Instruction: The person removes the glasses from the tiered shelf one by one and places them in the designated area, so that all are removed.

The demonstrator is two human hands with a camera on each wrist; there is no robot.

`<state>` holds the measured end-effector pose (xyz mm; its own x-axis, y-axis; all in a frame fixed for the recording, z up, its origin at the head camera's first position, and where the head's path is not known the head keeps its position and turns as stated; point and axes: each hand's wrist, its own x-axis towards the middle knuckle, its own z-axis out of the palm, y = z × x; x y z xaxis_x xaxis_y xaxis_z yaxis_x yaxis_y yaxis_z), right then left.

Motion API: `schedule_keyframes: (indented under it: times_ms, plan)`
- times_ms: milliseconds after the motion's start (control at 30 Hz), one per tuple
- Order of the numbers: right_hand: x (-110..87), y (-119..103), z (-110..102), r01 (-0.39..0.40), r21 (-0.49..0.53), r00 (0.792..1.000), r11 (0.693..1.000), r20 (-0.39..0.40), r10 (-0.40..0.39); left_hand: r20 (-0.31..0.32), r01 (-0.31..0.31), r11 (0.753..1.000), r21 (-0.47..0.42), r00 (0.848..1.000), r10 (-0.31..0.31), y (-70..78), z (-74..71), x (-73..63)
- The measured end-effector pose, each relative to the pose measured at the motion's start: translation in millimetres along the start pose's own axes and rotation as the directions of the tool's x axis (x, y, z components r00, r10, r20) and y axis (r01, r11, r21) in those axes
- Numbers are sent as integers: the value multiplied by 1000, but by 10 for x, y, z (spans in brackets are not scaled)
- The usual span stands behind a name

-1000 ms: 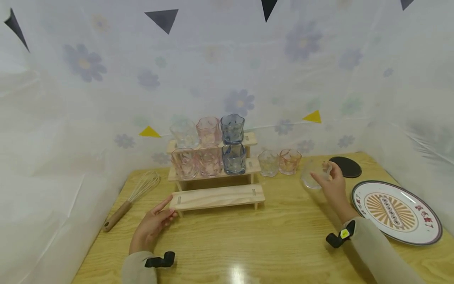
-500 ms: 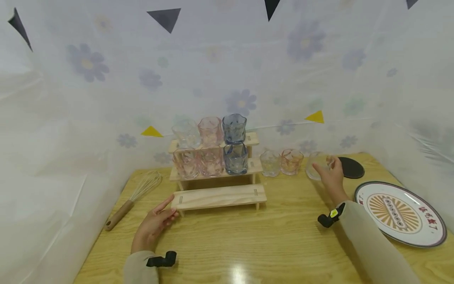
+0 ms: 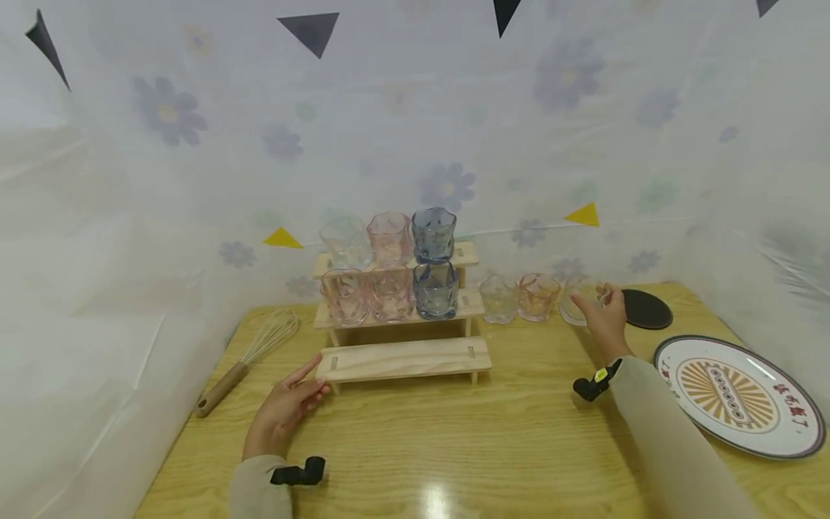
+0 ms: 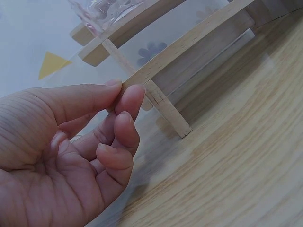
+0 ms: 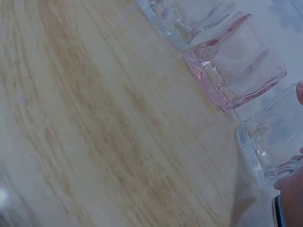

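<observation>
My left hand pinches the left end of the lowest step of a wooden tiered stand; in the left wrist view the thumb and index finger hold the plank's corner. My right hand holds a clear drinking glass by its right side, low at the tabletop. Left of that glass stand a pink glass and another clear glass. On the stand's upper two steps sit clear, pink and blue glasses in rows. The lowest step holds nothing.
A whisk lies left of the stand. A black round mat lies just behind my right hand, and a large patterned plate rests at the right. A white flowered sheet encloses the table's back and sides.
My right hand has moved back and slightly left with the clear glass, bringing it into line beside the pink glass. The left hand keeps its pinch on the stand.
</observation>
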<state>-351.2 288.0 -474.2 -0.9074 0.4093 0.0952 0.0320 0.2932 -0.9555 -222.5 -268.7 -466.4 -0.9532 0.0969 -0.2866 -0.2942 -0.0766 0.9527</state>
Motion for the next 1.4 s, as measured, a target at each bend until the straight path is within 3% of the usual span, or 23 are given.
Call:
schedule_keyframes:
  times_ms: [500, 767, 1133, 1400]
  plan:
    - [36, 14, 45, -15, 2, 999, 1000, 29, 15, 7, -5, 1000, 5, 1000, 5, 6, -22, 18]
    - [39, 12, 74, -5, 65, 1000, 998, 9, 5, 14, -3, 1000, 11, 1000, 3, -4, -21, 22]
    - [26, -10, 50, -24, 48, 998, 999, 59, 21, 38, -17, 1000, -15, 999, 17, -23, -45, 31]
    - [24, -146, -25, 35, -22, 999, 999, 36, -34, 40, -26, 1000, -12, 999, 26, -27, -41, 34]
